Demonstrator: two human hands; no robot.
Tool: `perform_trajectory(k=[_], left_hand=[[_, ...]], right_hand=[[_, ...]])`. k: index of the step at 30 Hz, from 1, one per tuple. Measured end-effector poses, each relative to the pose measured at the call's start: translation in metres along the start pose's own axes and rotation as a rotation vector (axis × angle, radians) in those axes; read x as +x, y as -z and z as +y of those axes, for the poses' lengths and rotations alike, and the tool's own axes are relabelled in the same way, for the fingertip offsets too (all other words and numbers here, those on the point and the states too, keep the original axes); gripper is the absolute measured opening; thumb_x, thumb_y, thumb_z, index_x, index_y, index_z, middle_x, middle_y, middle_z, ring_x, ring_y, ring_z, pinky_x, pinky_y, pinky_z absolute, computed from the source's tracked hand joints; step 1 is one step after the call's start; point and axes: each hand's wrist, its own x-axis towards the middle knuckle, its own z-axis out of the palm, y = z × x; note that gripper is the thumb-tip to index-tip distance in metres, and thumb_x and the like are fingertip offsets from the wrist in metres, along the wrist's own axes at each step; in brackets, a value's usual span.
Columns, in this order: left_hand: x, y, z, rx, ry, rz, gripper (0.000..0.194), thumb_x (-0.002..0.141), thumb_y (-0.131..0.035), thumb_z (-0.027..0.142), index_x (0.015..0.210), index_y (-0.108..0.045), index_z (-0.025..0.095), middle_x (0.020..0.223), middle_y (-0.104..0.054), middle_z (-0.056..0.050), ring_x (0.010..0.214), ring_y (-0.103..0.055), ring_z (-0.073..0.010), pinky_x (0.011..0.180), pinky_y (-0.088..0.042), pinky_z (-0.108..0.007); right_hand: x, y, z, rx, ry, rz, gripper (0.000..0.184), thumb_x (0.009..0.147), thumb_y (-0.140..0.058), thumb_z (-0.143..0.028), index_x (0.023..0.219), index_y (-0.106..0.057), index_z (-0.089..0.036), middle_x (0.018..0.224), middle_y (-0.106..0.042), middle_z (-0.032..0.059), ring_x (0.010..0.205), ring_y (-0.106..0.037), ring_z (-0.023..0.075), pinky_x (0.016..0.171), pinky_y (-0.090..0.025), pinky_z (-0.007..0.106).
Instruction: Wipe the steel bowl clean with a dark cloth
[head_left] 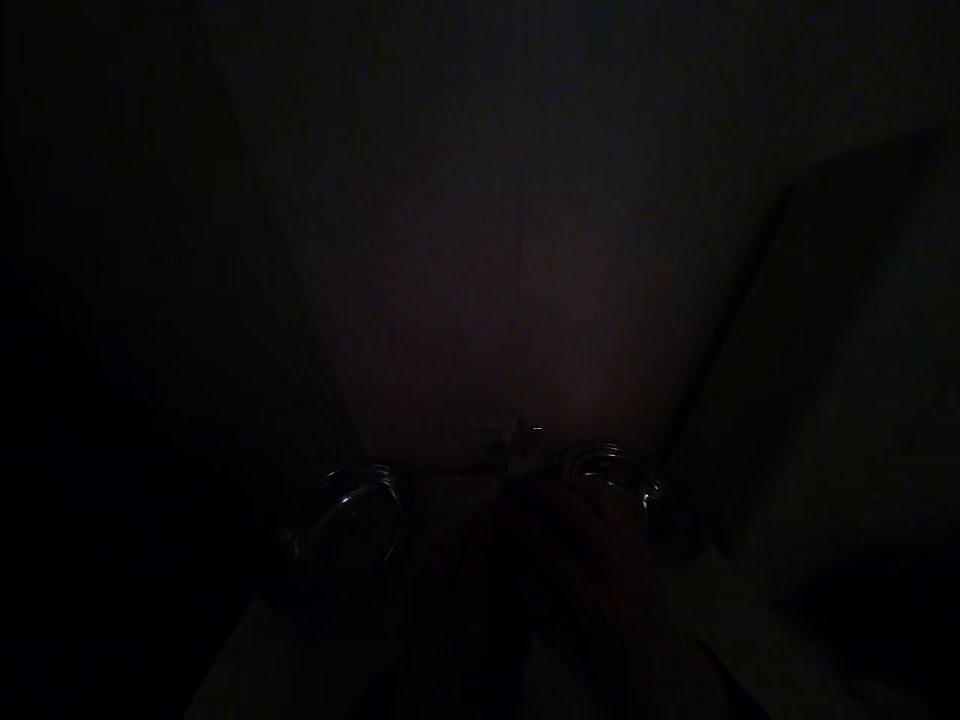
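Observation:
The view is almost black. Two round, glassy rims glint low in the middle: one on the left and one on the right. Between them a small shiny metal piece catches a little light. A dim reddish shape that looks like my right hand lies just below and against the right rim. Its fingers are too dark to make out. My left hand cannot be picked out anywhere in the dark.
A faint pale surface with a vertical seam rises behind the rims. Dark masses fill the left and right sides. A lighter band runs along the lower right.

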Motion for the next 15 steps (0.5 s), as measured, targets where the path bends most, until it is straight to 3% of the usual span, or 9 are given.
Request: perform_trajectory(k=[7, 15], left_hand=[[-0.008, -0.003, -0.003, -0.004, 0.014, -0.026, 0.030, 0.087, -0.054, 0.035, 0.108, -0.059, 0.014, 0.107, -0.060, -0.006, 0.091, -0.060, -0.0188, 0.076, -0.052, -0.035], [0.003, 0.001, 0.003, 0.006, 0.014, -0.013, 0.029, 0.088, -0.052, 0.036, 0.106, -0.060, 0.014, 0.104, -0.061, -0.006, 0.087, -0.060, -0.0173, 0.073, -0.053, -0.033]], right_hand=[[0.004, 0.002, 0.016, 0.009, -0.112, -0.069, 0.033, 0.086, -0.048, -0.015, 0.117, -0.058, -0.016, 0.109, -0.063, 0.0124, 0.095, -0.055, 0.0245, 0.074, -0.050, 0.043], [0.002, -0.001, -0.004, 0.012, 0.040, -0.026, 0.033, 0.083, -0.055, -0.018, 0.115, -0.059, -0.012, 0.111, -0.063, 0.0122, 0.101, -0.050, 0.0267, 0.079, -0.048, 0.044]])
